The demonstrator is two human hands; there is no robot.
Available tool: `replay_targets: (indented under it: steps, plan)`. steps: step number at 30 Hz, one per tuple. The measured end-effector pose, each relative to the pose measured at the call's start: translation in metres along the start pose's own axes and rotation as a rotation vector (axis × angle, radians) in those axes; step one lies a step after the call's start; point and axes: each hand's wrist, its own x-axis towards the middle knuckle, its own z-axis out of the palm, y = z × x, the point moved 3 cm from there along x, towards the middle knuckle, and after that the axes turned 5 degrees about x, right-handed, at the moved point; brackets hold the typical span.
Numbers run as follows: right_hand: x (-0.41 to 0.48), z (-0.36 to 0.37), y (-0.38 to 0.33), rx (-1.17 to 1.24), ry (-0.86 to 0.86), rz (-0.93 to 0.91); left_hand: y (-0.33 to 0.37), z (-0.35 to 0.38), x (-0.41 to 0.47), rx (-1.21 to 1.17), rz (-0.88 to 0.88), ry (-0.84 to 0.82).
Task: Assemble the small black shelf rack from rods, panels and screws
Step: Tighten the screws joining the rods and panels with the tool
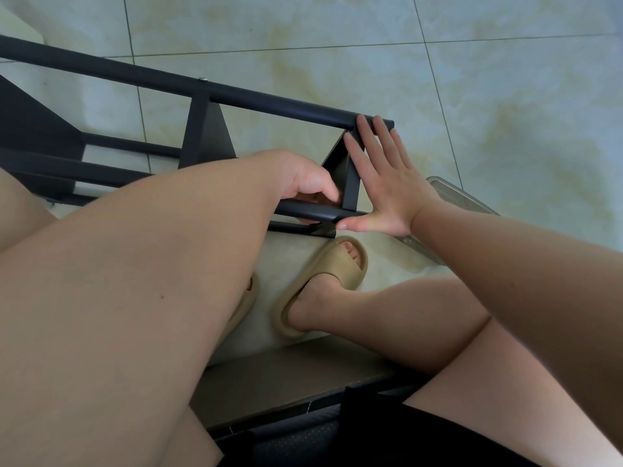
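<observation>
Looks like you're pretty far along. The black metal shelf rack [199, 129] is lying on its side on the pale tiled floor [472, 96] right in front of your knees. Most of the frame already hangs together, with long rods running off to the left and at least two panels fixed between them. There's a small silver screw head [202, 79] seated on the far black metal rod [269, 101] where the middle panel meets it, so I'd guess that joint is done. Your left hand [308, 183] is wrapped around the near black metal rod [313, 212] just beside the corner, fingers curled under it. Your right hand [387, 187] is flat with straight fingers against the black end panel [352, 187], fingertips reaching the far rod and thumb at the tip of the near one. I see no screw or tool in either hand. My read is you're pushing this last panel home and its corners need fastening next, though your hands hide whether screws are in. The clear plastic container [465, 200] just behind your right wrist might hold hardware, but I can't see inside.
</observation>
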Motion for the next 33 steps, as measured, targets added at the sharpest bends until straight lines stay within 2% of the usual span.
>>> replay_targets:
  steps: [6, 12, 18, 33]
  plan:
    - [0.0001, -0.0004, -0.0002, -0.006, -0.006, 0.005, -0.0015, 0.0, 0.0008, -0.017, 0.031, -0.029]
    - [0.0003, 0.0, -0.0003, -0.017, -0.013, 0.006, -0.0028, -0.0015, 0.0039, -0.104, 0.053, 0.018]
    - [-0.0002, -0.0008, -0.0005, -0.015, -0.006, 0.007, -0.0017, 0.0003, 0.005, -0.011, -0.022, 0.037]
    - [0.0007, 0.0013, 0.0008, -0.023, 0.003, -0.006, 0.0011, 0.0003, -0.0001, -0.017, 0.059, -0.005]
